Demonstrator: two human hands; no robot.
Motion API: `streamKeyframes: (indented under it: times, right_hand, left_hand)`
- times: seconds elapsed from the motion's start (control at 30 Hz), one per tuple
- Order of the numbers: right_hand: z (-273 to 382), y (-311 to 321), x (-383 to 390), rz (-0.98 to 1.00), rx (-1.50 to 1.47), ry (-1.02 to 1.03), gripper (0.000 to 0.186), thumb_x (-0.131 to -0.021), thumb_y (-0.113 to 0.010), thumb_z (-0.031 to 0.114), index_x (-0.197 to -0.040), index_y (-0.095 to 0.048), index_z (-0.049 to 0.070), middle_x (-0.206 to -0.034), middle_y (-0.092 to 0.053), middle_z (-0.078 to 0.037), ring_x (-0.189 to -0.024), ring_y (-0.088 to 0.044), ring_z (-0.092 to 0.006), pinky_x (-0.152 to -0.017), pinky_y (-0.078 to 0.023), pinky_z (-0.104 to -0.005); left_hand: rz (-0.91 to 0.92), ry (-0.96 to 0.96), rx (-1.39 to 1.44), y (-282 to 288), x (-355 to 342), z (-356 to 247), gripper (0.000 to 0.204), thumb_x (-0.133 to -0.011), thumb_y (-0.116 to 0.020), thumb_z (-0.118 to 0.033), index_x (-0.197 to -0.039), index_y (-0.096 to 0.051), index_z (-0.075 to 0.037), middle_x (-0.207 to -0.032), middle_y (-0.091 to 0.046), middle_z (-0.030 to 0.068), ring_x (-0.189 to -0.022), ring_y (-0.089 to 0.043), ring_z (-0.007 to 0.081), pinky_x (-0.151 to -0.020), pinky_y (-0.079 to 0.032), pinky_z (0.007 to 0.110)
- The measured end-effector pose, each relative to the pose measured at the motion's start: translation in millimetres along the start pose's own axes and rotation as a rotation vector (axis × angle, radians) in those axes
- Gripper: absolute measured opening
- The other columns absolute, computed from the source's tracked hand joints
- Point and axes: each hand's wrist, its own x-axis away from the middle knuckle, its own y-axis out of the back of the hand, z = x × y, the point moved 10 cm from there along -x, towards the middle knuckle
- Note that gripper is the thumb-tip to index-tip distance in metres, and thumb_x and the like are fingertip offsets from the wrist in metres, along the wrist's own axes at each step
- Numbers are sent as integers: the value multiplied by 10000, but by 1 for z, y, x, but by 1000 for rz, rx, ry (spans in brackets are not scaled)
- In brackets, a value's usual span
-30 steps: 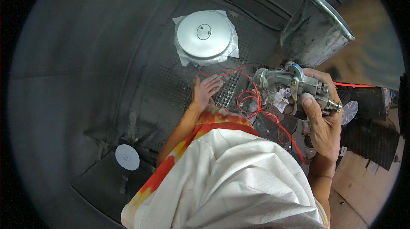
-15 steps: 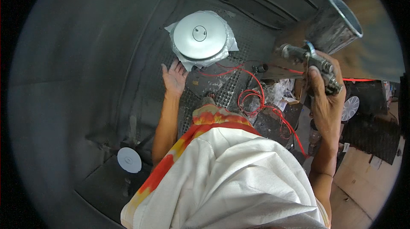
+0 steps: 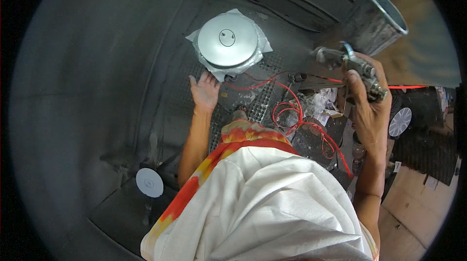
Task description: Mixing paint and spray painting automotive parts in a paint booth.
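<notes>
My right hand (image 3: 369, 100) is wrapped round a metal spray gun (image 3: 362, 69), with a large grey cup (image 3: 372, 25) on top. The gun's nozzle points left, and a faint haze shows by it. At upper centre stands a round silver disc (image 3: 228, 49) with a small circle and two marks in its middle. A pale crinkled sheet (image 3: 265, 47) sticks out from under its edge. My left hand (image 3: 205, 94) is open, palm up, its fingertips at the sheet's near edge; whether they touch it I cannot tell.
A red hose (image 3: 294, 103) lies coiled on the dark, textured floor. Dark walls (image 3: 87, 90) rise at the left and back. A white disc (image 3: 149, 182) stands low at the left. Crumpled plastic (image 3: 316, 105) and a spoked wheel cover (image 3: 400, 121) are at the right.
The silver disc's sheet has turned, and a corner now shows at the top. My left hand has shifted slightly right. The spray gun has moved slightly left and up.
</notes>
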Motion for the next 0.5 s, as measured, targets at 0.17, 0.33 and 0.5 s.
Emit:
streamKeyframes:
  times: [0.17,0.33,0.5]
  right_hand:
    - [0,13,3,-98,136,130,232,-965,-602,129,-1175,-584,31,-891,-602,14,-802,-520,-49,-727,-433,-206]
    - [-14,-7,22,28,31,-72,227,-958,-601,108,-1174,-583,40,-909,-600,9,-794,-517,-46,-711,-430,-204]
    - [-4,-23,43,102,-59,-104,263,-949,-607,107,-1195,-569,22,-949,-613,-19,-799,-540,-59,-732,-454,-216]
  left_hand:
    - [-30,54,89,-8,20,39,767,-1006,-220,-575,-1427,-300,62,-1424,-401,206,-1363,-346,363,-1173,-228,502]
    - [209,215,32,-26,33,87,807,-1000,-141,-599,-1418,-363,54,-1474,-385,210,-1381,-342,359,-1158,-269,479]
    - [164,351,-153,18,36,123,858,-976,-150,-651,-1397,-413,49,-1437,-450,188,-1342,-405,325,-1135,-306,458]
